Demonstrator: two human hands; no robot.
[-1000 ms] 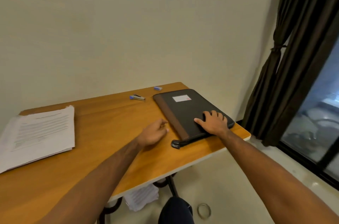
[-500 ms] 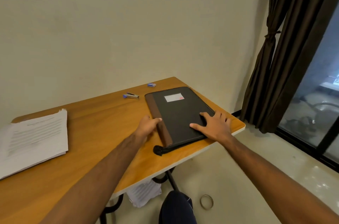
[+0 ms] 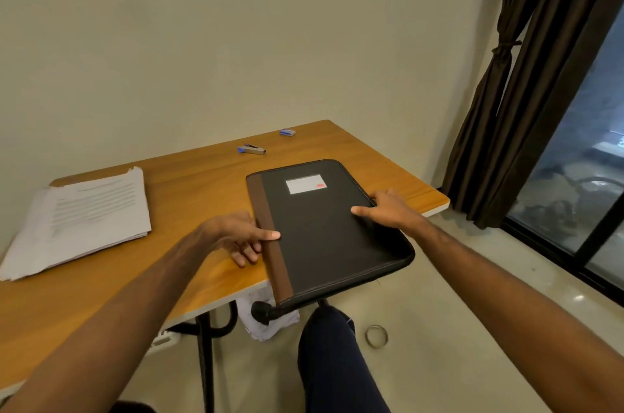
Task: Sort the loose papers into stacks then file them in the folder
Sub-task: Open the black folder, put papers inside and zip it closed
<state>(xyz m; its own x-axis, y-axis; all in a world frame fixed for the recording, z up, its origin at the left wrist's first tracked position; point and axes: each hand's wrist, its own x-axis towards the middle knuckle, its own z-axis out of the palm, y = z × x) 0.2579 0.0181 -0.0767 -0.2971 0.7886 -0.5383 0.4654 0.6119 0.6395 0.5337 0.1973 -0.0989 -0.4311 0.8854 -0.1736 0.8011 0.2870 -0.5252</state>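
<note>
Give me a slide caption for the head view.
Both hands, left and right, grip the closed folder overhanging the table.

Print on white paper stack (image 3: 84,216) too blurred to read; stack's left corner cut by frame edge.

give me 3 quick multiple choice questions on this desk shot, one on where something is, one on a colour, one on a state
1. Where is the paper stack?
A. on the folder
B. on the table's left part
C. on the floor

2. What colour is the folder's spine strip?
A. brown
B. white
C. green

3. What state is the folder in?
A. open flat
B. closed, overhanging the near table edge
C. standing upright

Answers:
1 B: it lies on the table, apart from the folder.
2 A: a brown band runs along its left side.
3 B: cover shut, left hand and right hand holding its sides.
</note>
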